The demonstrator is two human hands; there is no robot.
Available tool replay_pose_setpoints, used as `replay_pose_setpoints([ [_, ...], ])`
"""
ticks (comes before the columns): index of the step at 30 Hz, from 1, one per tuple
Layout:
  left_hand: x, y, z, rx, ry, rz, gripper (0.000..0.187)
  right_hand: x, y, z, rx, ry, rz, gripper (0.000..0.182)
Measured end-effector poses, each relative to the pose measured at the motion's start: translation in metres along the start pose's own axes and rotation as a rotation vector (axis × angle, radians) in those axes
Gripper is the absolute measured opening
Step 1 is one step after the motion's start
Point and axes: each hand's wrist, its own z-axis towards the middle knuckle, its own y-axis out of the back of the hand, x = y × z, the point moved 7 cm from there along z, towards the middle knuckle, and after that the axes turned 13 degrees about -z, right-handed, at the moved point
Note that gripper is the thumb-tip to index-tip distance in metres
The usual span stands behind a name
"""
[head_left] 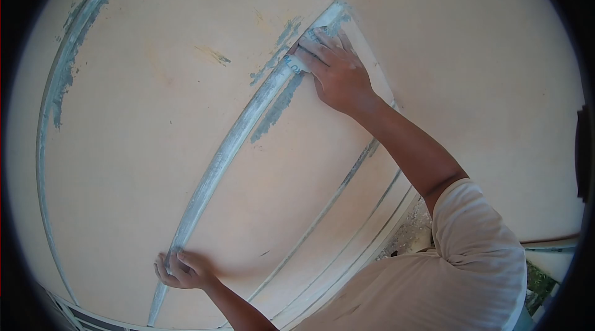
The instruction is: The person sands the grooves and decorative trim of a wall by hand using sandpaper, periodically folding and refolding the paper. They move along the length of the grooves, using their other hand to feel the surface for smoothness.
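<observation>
Overhead | right hand (338, 74) grip clamped on sandpaper (299, 60) against chalky raised strip (229, 145) | left hand (183, 271) fingers curled on strip

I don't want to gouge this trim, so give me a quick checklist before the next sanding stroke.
1. Right hand flat on the sandpaper: ok.
2. Sandpaper sits on the raised molding strip: ok.
3. Left hand braced on the lower strip: ok.
4. Old blue-grey paint gone beside the strip: not ok, patches remain.
5. Paper's grit worn: cannot tell.
6. Panel held steady: cannot tell.
</observation>
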Motion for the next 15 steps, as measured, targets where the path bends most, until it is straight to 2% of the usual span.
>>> replay_pose_setpoints([
  [2, 0.0, 0.001, -0.002, -0.005, 0.016, -0.001, 0.019, -0.003, -0.002, -0.002, 0.015, -0.063, -0.039, 0.042],
  [4, -0.002, 0.0, -0.001, 0.008, 0.023, 0.009, 0.019, 0.012, -0.008, -0.007, 0.01, -0.027, 0.132, 0.04],
  [8, -0.002, -0.002, 0.0, 0.002, -0.004, 0.008, 0.02, 0.003, 0.0, -0.006, 0.033, -0.039, 0.028, 0.048],
  [10, -0.001, 0.001, -0.001, -0.019, -0.007, 0.015, 0.023, 0.013, 0.0, -0.007, 0.025, -0.051, 0.175, 0.055],
  [13, 0.001, 0.001, -0.002, -0.032, -0.005, 0.002, 0.025, 0.009, -0.001, -0.013, 0.01, 0.059, 0.03, 0.058],
  [15, 0.0, 0.001, -0.001, -0.037, 0.002, -0.006, 0.025, 0.015, -0.001, -0.009, -0.003, -0.002, 0.11, 0.06],
])
